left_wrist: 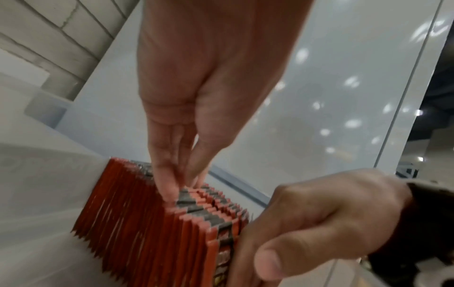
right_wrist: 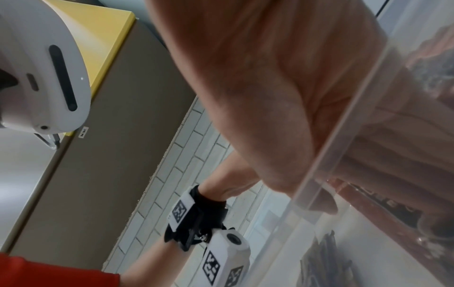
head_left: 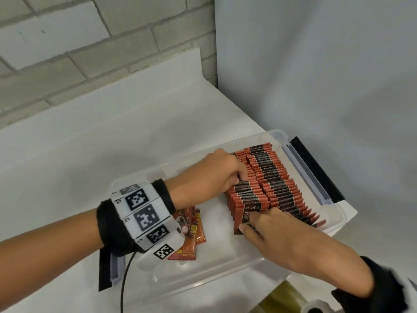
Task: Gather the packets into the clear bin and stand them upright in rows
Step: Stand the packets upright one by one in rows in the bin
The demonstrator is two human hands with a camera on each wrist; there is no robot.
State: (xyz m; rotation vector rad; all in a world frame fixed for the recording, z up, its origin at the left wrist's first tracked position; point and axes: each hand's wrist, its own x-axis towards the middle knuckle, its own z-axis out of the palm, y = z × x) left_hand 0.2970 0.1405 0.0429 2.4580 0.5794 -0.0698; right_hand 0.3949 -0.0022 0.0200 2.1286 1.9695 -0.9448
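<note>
Two rows of packets (head_left: 274, 177) already stand upright in the clear bin (head_left: 225, 271), the left hand (head_left: 209, 177) pressing straight fingers onto the near row's tops, the right hand (head_left: 282, 236) gripping its front end, while a few loose packets (head_left: 191, 240) lie flat, unsorted.

Left forearm stretches in from the left; left hand (head_left: 208, 175) angles down at the far side, fingers (left_wrist: 167, 182) straight, tips bunched beside the thumb; right hand (head_left: 282, 233), at the near right, has fingers curled, gripping the nearest packets (head_left: 247, 210).
</note>
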